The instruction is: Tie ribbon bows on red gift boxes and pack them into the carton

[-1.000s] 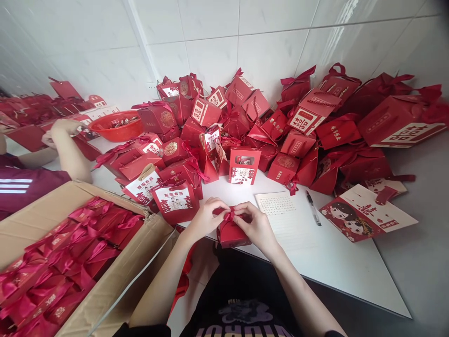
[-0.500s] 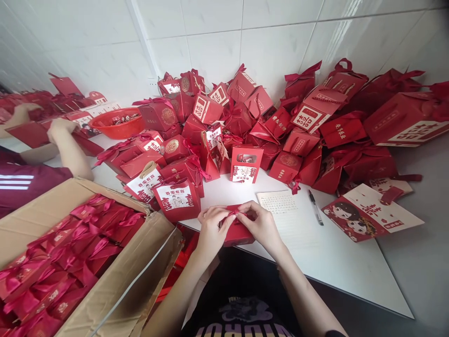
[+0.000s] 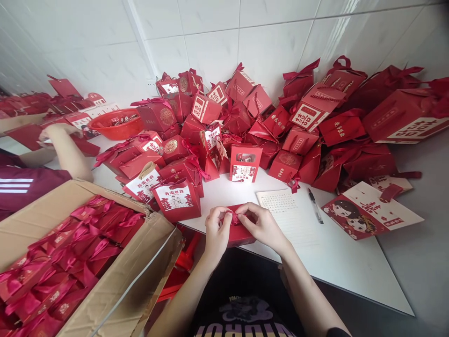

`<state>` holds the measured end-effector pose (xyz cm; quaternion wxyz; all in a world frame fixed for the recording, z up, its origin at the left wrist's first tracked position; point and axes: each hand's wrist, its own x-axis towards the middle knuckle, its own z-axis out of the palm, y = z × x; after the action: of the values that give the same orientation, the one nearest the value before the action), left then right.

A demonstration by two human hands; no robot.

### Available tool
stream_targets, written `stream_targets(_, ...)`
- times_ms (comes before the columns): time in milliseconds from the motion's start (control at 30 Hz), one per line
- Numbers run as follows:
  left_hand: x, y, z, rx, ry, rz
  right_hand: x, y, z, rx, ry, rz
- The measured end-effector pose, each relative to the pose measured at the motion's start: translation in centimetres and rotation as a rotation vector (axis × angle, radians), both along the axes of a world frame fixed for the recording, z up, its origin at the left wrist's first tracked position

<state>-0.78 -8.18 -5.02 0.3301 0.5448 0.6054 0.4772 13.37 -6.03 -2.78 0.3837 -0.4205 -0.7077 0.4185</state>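
Observation:
A small red gift box (image 3: 241,235) sits at the table's front edge, directly before my body. On its top is a red ribbon (image 3: 233,216), partly covered by my fingers. My left hand (image 3: 218,227) pinches the ribbon from the left, thumb against the forefinger. From the right, my right hand (image 3: 257,223) pinches the ribbon too, its thumb and forefinger close to the left thumb. The exact shape of the ribbon between my fingertips is hard to make out. Just behind stands a red box with a window (image 3: 245,164), and to the left a red box with a white label (image 3: 178,200).
Red gift boxes (image 3: 242,107) pile up along the tiled wall. A cardboard carton (image 3: 140,276) of ribboned boxes stands at left. A notepad (image 3: 280,206), a pen (image 3: 315,206) and a printed card (image 3: 372,210) lie right. A co-worker's arm (image 3: 72,150) is beyond an orange basin (image 3: 117,131).
My left hand has turned more upright and shifted slightly right, its fingers now closer around the ribbon. My right hand has barely moved. The co-worker's hand has moved left.

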Motion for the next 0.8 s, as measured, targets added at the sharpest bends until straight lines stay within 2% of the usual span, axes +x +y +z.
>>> stream_targets(100, -0.1, 0.3, 0.2, 0.001, -0.004, -0.035, 0.0, 0.1, 0.0, 0.026, -0.033, -0.013)
stream_targets(200, -0.2, 0.5, 0.2, 0.028, -0.038, -0.07, -0.4, 0.1, -0.6, 0.116, -0.077, -0.093)
stream_targets(367, -0.1, 0.5, -0.1, 0.096, -0.152, -0.034, -0.4, -1.0, -1.6, 0.413, -0.059, -0.27)
stream_targets(467, 0.0, 0.5, -0.2, 0.11, -0.21, -0.023, 0.0, -1.7, -1.9, 0.547, -0.122, -0.222)
stream_targets(567, 0.0, 0.6, -0.1, 0.098, -0.228, -0.013, 0.2, -2.0, -2.2, 0.584, -0.166, -0.182)
stream_targets(800, -0.2, 0.5, -0.1, 0.115, -0.176, -0.077, -0.3, -1.5, -2.5, 0.58, -0.155, -0.239)
